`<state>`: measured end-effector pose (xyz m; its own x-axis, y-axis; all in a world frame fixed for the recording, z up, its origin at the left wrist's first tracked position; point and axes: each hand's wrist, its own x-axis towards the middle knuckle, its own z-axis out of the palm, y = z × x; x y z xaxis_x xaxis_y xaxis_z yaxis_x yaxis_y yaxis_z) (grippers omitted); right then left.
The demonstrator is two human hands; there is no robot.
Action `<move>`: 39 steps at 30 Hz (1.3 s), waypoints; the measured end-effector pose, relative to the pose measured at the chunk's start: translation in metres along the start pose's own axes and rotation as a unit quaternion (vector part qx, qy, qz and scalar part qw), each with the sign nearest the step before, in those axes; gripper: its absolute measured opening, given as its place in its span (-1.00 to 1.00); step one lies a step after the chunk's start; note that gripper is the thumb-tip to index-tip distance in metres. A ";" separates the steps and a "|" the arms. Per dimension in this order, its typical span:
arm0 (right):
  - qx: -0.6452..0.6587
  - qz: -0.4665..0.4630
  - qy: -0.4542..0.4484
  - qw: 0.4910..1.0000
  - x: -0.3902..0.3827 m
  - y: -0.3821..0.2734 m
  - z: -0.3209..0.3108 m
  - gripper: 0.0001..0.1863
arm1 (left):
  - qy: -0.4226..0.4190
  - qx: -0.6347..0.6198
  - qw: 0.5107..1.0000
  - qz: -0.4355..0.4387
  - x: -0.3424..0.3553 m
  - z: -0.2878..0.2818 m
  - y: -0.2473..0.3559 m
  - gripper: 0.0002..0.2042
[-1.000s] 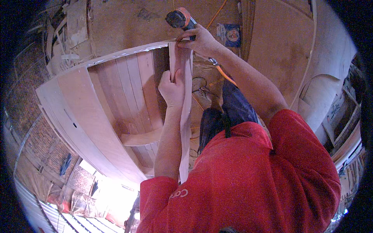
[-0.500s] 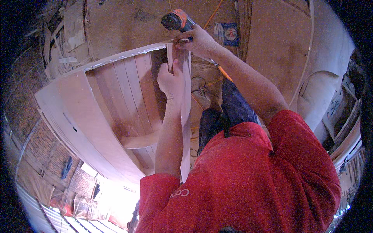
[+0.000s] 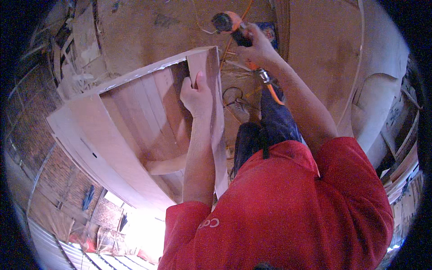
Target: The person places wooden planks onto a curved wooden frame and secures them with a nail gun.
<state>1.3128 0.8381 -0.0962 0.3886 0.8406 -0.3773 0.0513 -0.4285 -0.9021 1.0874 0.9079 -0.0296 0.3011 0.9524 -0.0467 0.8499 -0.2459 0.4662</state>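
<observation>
My right hand [image 3: 260, 48] is closed around the grip of an orange and black nail gun [image 3: 235, 28]. An orange air hose [image 3: 275, 95] joins it through a metal coupling below my wrist. The tool is held in the air, apart from the wood, just beyond the cabinet's far right corner. My left hand [image 3: 196, 96] grips a wooden strip [image 3: 196, 65] at that corner of the cabinet, thumb along its face; the other fingers are partly hidden. The wooden cabinet [image 3: 101, 130] lies open side up, with plank boards [image 3: 150, 105] and a cross divider [image 3: 168, 165] inside.
A large wooden panel [image 3: 321, 58] stands to the right, beside a pale covered curved piece [image 3: 380, 103]. Hose and loose scraps [image 3: 236, 96] lie on the dusty floor near my legs. A blue bag [image 3: 268, 32] lies behind my right hand. A brick wall [image 3: 58, 168] is at left.
My right hand has lifted the nail gun off the cabinet corner and moved right with it. My left hand keeps hold of the strip, and the cabinet sits slightly differently in view.
</observation>
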 end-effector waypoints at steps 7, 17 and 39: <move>0.015 0.160 0.173 0.972 -0.022 0.017 -0.040 -0.04 | -0.012 -0.019 1.000 -0.014 0.001 -0.003 0.006 -0.59; 0.207 -0.005 -0.033 0.978 -0.036 -0.049 -0.028 -0.57 | -0.006 -0.016 1.000 -0.018 0.000 -0.001 -0.005 -0.61; 0.290 0.128 -0.174 0.932 -0.024 -0.052 -0.014 -0.59 | -0.026 -0.031 0.998 -0.040 0.002 -0.006 0.005 -0.62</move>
<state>1.3140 0.8356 -0.0372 -0.0073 0.8356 -0.5493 -0.5469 -0.4632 -0.6974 1.0902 0.9097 -0.0223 0.2566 0.9575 -0.1318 0.8445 -0.1558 0.5123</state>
